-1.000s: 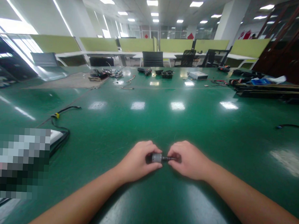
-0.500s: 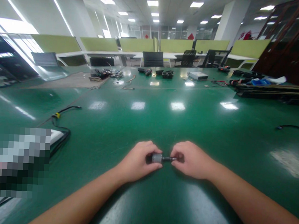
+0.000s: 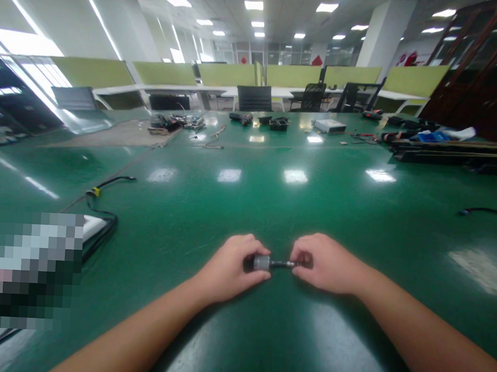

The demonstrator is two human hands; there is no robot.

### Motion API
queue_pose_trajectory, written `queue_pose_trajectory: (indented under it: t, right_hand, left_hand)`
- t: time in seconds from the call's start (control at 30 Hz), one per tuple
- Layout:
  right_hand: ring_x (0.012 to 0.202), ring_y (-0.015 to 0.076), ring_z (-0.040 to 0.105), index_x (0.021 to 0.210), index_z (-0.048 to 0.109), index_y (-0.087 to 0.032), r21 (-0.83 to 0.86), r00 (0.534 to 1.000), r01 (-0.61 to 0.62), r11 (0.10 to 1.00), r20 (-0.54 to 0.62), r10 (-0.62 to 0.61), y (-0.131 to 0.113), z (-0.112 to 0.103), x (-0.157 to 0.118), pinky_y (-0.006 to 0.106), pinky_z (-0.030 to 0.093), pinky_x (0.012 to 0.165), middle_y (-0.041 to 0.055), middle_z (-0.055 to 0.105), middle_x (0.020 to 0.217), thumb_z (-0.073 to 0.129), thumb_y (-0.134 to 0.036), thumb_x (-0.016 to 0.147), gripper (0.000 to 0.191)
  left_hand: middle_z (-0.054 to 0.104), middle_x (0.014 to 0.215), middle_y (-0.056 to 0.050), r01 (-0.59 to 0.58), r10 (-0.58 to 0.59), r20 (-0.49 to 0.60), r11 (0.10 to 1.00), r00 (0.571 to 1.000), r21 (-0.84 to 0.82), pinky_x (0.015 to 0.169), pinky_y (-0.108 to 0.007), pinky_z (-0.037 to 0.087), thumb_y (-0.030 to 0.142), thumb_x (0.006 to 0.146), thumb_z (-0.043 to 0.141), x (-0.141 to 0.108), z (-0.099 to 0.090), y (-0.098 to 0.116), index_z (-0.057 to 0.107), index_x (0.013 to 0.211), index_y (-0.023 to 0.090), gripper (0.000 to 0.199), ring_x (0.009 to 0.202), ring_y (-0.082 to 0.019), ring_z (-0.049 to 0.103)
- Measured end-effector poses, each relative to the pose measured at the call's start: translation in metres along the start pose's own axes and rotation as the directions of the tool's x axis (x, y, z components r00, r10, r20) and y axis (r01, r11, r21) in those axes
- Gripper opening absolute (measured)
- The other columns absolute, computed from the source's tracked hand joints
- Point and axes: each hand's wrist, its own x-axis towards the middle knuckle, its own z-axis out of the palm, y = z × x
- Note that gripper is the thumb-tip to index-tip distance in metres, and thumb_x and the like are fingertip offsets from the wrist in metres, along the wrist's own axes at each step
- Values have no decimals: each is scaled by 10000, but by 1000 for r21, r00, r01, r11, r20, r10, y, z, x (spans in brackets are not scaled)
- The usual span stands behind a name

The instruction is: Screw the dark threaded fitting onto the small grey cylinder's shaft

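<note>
At a green table (image 3: 247, 208), I am gripping a grey cylinder (image 3: 262, 263) in my left hand (image 3: 231, 267), thumb and fingers pinching its sides, its dark shaft (image 3: 281, 264) pointing toward my right hand (image 3: 326, 264); there, the shaft's far end is lying between curled thumb and forefinger, though from the head view I cannot tell whether they are pressing on it

Glossy green tabletop (image 3: 247, 208) bearing pale box (image 3: 329, 126), dark strips (image 3: 437, 152), black cable (image 3: 117, 180), parts clutter (image 3: 177, 122).
</note>
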Motion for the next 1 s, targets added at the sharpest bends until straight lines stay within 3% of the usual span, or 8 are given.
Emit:
queue_pose_trajectory:
  t: [0.63, 1.0]
  right_hand:
    - [619, 120, 576, 797, 712, -196, 22, 996, -76, 997, 53, 75, 5, -10, -3, 223, 402, 568, -18, 658, 719, 713, -118, 738, 98]
    - [828, 168, 589, 872, 713, -199, 1, 990, 86, 996, -113, -86, -12, 30, 15, 290, 411, 753, 14, 684, 840, 726, -188, 841, 35]
  left_hand:
    - [672, 947, -31, -8, 7, -9, 1000, 1000, -18, 840, -349, 440, 311, 804, 788, -2, -1, -3, 680, 1018, 221, 256, 894, -215, 618]
    - [654, 893, -29, 2, -3, -13, 999, 1000, -44, 758, -307, 439, 309, 806, 773, 2, 1, 4, 689, 990, 204, 228, 840, -198, 595]
